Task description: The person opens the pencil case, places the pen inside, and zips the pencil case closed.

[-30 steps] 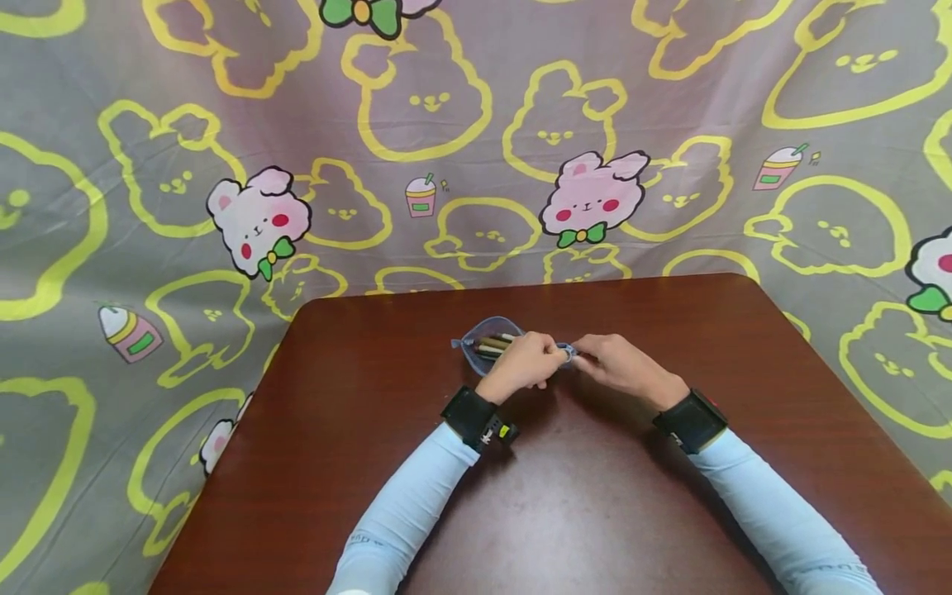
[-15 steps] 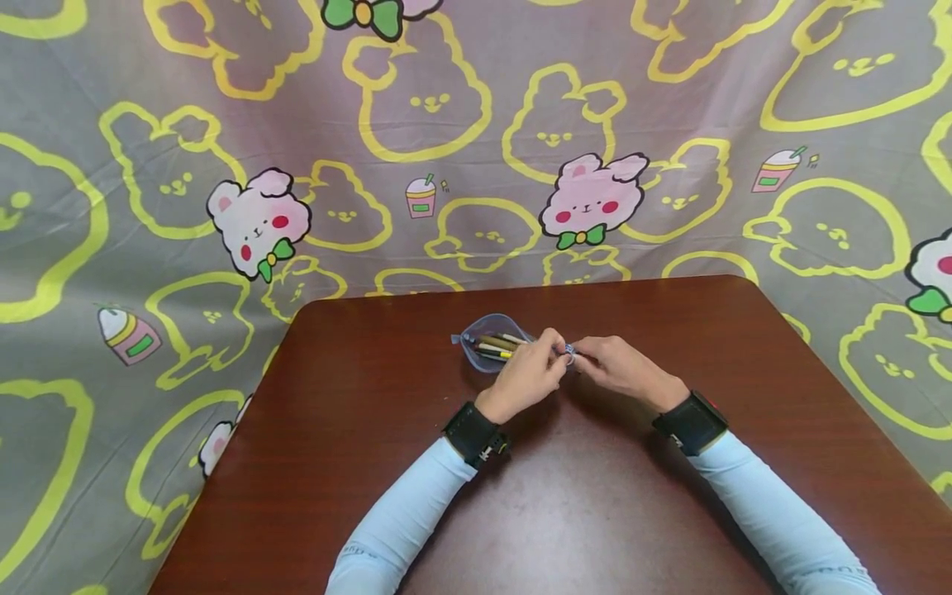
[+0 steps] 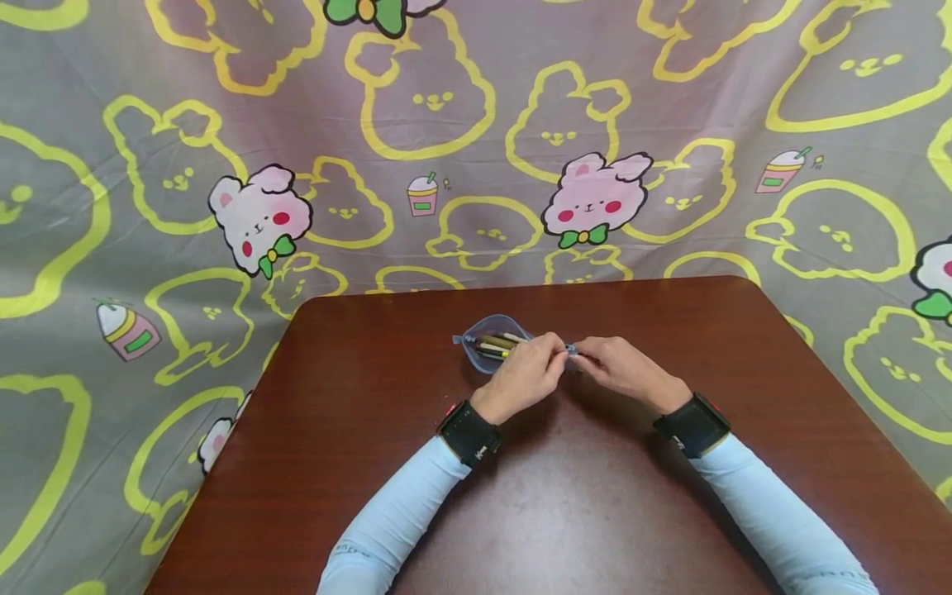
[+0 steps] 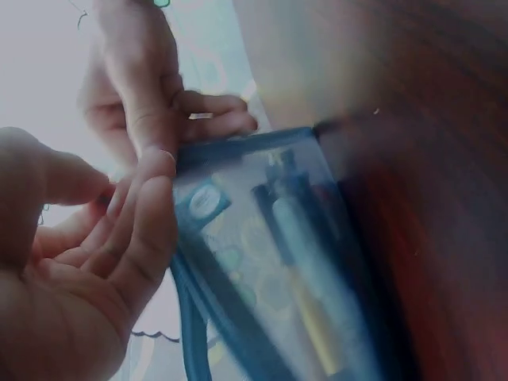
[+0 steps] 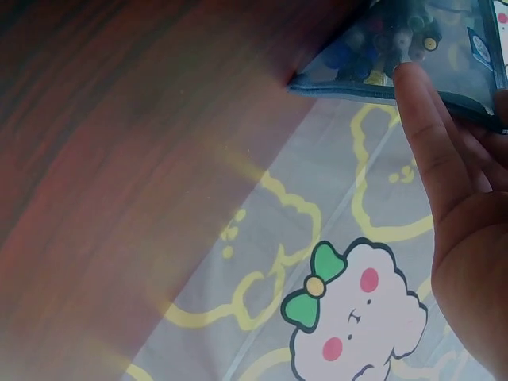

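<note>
A clear pencil pouch (image 3: 476, 355) with dark blue edging stands on the table, its top gaping at the left end. Several pens and pencils (image 3: 497, 341) lie inside. At the pouch's right end my left hand (image 3: 524, 372) pinches a small part at the zipper between thumb and fingertips; the left wrist view shows only a dark bit of it at the fingertips. My right hand (image 3: 621, 364) grips the blue end corner (image 3: 571, 349) right beside it. In the right wrist view, one finger (image 5: 432, 143) of this hand lies straight along the pouch's side; its thumb is hidden.
The brown wooden table (image 3: 357, 430) runs to a rounded back edge. Behind it and at both sides hangs a grey cloth (image 3: 446, 74) with yellow bear outlines. Black bands (image 3: 470, 431) with cameras sit on both wrists.
My left hand's fingers shift at the pouch's right end, first loosening, then closing together near the corner. More pens show beside the left hand. My right hand stays nearly where it was.
</note>
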The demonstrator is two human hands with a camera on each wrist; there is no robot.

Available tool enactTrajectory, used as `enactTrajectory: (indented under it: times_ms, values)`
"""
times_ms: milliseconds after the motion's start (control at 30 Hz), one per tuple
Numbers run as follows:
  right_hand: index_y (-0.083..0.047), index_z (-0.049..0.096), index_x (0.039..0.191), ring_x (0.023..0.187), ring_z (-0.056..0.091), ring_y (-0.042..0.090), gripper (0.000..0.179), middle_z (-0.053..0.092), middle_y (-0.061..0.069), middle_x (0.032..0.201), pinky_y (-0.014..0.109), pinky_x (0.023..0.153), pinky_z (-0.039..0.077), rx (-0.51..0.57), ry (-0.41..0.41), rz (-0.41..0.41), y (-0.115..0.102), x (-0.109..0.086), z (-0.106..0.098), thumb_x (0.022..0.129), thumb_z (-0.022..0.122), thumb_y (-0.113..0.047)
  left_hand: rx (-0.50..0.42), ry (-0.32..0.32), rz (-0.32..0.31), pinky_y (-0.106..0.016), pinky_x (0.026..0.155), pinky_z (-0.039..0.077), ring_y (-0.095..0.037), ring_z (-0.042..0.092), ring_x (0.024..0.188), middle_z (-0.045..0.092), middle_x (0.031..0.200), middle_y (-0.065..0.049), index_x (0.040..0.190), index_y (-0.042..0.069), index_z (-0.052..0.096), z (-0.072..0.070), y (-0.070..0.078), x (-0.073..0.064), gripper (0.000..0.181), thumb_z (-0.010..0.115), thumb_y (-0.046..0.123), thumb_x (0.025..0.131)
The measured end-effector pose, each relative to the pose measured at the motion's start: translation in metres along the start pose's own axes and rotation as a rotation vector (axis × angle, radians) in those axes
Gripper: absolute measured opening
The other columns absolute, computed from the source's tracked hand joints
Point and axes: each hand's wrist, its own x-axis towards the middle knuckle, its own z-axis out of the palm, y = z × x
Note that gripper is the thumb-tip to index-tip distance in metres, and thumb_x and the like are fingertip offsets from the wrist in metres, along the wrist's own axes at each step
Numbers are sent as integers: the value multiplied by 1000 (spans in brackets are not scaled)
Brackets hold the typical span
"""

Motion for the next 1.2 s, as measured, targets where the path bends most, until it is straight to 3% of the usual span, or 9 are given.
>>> enactTrajectory:
  times_ms: [100,200,433,767,1067,1200]
  values:
    - [-12,72,103,72,54,5,14,65,-5,83,24,68,53,-8,-5,-9,-3,0,1,90,71,-15,40,7,-38,-21,58,44,-8,57,65,60,77,2,91,10,56,-4,-2,1,10,53,17,97]
    - [-12,72,104,72,54,5,15,63,-6,83,23,67,53,-33,-3,-23,-6,0,1,89,72,-15,68,-27,-92,-22,52,42,-9,56,59,58,72,1,90,9,54,-10,-5,2,10,52,17,96]
    - [-13,71,102,72,52,5,13,60,-7,83,22,65,50,-58,25,8,-5,-4,-5,90,71,-17,12,-77,-205,-18,43,31,-6,45,49,49,66,3,85,9,50,-24,-15,-3,9,52,13,93]
    - [-11,67,100,73,51,5,9,57,-7,81,23,65,46,-41,20,31,1,-7,-12,91,69,-13,89,-63,-211,-18,41,24,-7,36,44,42,61,4,82,11,49,-45,-38,-11,13,50,13,95]
    - [-11,67,107,77,53,6,16,62,-3,88,25,67,49,-34,-3,63,2,-9,-19,91,69,-14,140,-20,-242,-21,42,29,-8,40,47,41,61,4,79,10,49,-56,-53,-17,15,52,14,93]
    - [-11,67,106,77,54,7,16,63,-2,88,28,69,51,-64,-5,73,3,-14,-20,90,70,-13,153,-42,-204,-22,43,32,-9,43,47,45,61,4,82,9,50,-59,-60,-22,14,51,15,94]
